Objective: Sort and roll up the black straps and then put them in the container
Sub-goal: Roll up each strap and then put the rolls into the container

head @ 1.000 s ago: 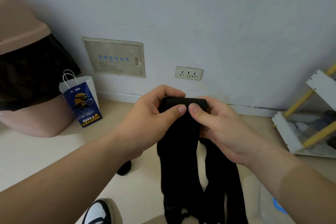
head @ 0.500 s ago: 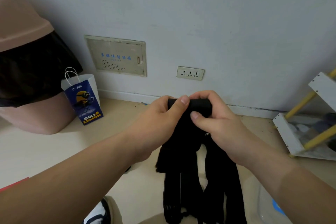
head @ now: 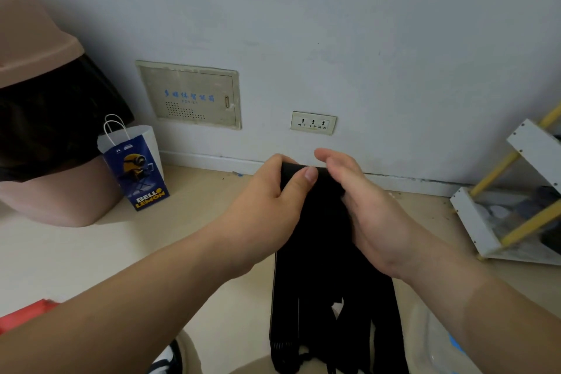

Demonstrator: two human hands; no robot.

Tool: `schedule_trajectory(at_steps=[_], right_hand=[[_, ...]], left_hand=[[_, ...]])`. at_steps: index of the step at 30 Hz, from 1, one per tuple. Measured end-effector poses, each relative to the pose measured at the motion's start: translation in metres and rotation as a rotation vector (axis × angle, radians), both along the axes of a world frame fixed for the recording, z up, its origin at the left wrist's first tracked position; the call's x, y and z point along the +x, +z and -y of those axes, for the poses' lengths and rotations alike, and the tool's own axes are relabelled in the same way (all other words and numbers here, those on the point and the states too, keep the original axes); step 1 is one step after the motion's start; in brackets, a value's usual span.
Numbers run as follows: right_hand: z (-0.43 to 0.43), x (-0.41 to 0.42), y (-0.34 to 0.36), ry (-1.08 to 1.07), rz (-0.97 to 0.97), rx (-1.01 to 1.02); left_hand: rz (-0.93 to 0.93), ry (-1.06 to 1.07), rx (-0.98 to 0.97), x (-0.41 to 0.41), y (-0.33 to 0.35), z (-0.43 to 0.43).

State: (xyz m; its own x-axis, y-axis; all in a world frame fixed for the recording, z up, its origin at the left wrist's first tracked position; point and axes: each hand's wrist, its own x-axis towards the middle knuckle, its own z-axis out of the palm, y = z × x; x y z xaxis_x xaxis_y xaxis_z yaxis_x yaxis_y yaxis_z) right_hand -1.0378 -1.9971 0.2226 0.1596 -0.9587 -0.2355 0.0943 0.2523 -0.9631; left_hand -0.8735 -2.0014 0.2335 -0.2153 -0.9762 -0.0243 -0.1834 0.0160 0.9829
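Note:
A bundle of black straps hangs in front of me, its lower ends dangling toward the floor. The top end is turned over into a small roll. My left hand grips that roll, thumb across its front and fingers behind. My right hand lies against the right side of the roll, with its nearly straight fingers reaching over the top. A translucent container with a blue patch shows partly at the bottom right, below my right forearm.
A pink bin lined with a black bag stands at the left, with a blue paper bag beside it. A white rack with yellow rods stands at the right. My shoe and a red object are low left.
My right hand has let go of its pinch on the roll and now lies flatter over it. My left thumb has slid across the front. The view has dropped slightly.

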Motion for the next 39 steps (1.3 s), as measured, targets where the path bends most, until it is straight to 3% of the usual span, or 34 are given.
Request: schedule_trajectory(at_steps=[6,9,13,19,24,30,34,39], right_hand=[[0.000,-0.001,0.008,0.011,-0.247,-0.039],[0.000,0.000,0.007,-0.002,-0.172,-0.083],[-0.001,0.001,0.003,-0.052,-0.077,-0.107],[-0.002,0.003,0.001,-0.042,-0.182,-0.284],[-0.002,0.001,-0.002,-0.007,-0.401,-0.423],[-0.004,0.003,0.009,0.050,0.010,-0.137],[0.001,0.002,0.008,0.085,0.021,0.012],[0.003,0.001,0.002,-0.034,0.072,-0.043]], left_hand=[[-0.026,-0.051,-0.130,0.008,0.008,0.003],[0.002,-0.100,-0.143,0.015,0.008,0.004],[-0.056,-0.118,-0.067,0.018,0.010,0.007],[-0.236,-0.093,0.288,0.020,0.005,0.018],[-0.076,-0.077,0.221,0.018,0.000,0.014],[-0.164,-0.017,0.049,0.018,0.002,0.014],[-0.166,-0.078,-0.016,0.017,0.004,0.009],[-0.210,-0.044,0.050,0.018,0.004,0.010]])
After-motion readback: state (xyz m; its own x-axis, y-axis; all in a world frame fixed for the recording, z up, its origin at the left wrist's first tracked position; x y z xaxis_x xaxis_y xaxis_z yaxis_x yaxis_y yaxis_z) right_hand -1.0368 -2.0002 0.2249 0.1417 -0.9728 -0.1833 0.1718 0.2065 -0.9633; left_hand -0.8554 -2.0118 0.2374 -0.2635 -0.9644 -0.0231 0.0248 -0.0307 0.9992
